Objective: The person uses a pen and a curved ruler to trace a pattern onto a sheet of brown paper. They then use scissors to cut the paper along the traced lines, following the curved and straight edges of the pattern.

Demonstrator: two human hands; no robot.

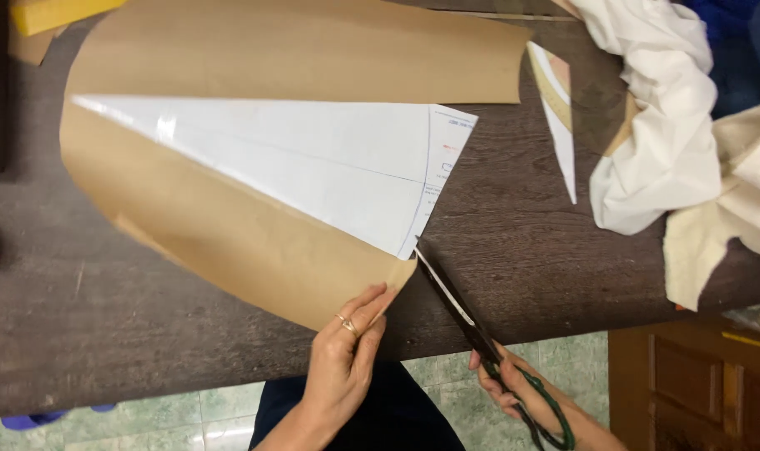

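Dark wooden tabletop [522, 242] carries brown paper [230, 225] under a white wedge pattern [313, 167], whose near edge the left hand [342, 359] pinches taut so the right hand [514, 388], closed through green-handled scissors [463, 317], meets a steady edge.

My left hand [342, 355] pinches the edge of the brown paper [246, 225] with a white pattern sheet [313, 163] on top, while my right hand [514, 392] holds scissors [459, 309], blades open at the corner, on the dark tabletop [522, 242].

White cloth [660, 125] and cream fabric [731, 209] lie on table [547, 250].
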